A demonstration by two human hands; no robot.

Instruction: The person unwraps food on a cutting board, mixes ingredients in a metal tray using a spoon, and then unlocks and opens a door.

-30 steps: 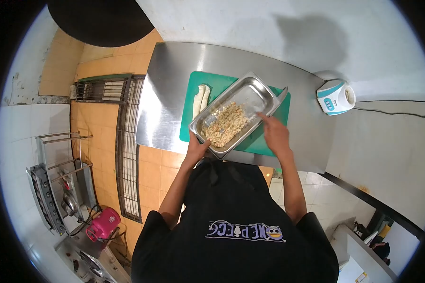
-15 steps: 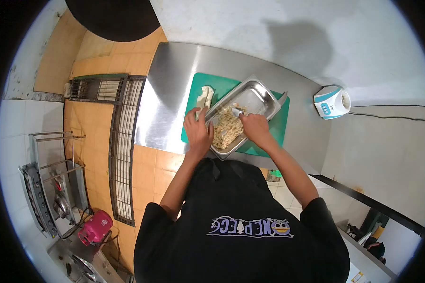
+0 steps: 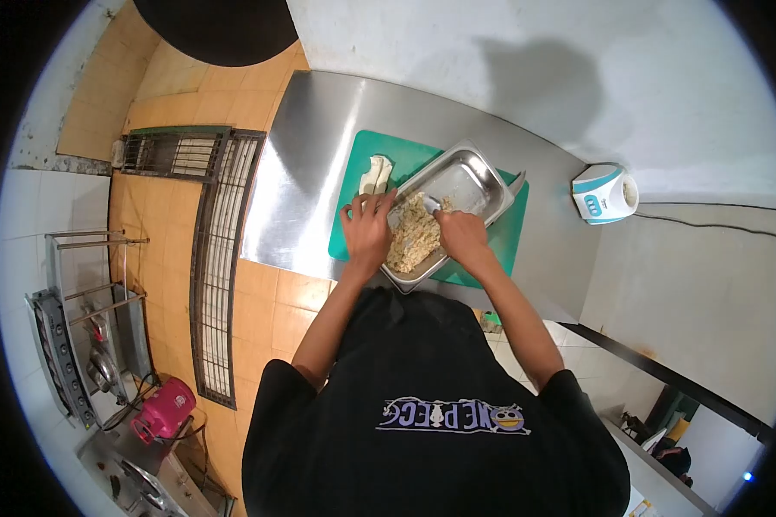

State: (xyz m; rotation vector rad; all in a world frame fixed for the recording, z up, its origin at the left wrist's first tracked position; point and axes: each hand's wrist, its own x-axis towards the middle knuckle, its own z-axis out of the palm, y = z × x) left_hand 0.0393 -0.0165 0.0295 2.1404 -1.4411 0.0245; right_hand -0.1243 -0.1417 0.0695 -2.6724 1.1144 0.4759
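A deep rectangular steel pan sits at a slant on a green cutting board. Pale, crumbly chopped food fills its near part. My right hand is closed over the pan around what looks like a metal spoon, whose shiny end meets the food. On the pan's left rim, my left hand grips the edge, its fingers bent and slightly apart. Just beyond those fingers lies a crumpled off-white wrapper or cloth on the board. A pointed blade shows beside the pan's right edge.
The board lies on a stainless steel table against a white wall. A white and teal appliance with a cord stands at the right. Leftward are a floor drain grate, a pink gas cylinder and a metal stove frame.
My left hand's fingers have shifted right, closer along the pan's rim. The right hand with the spoon has moved slightly left, and the food appears a little rearranged.
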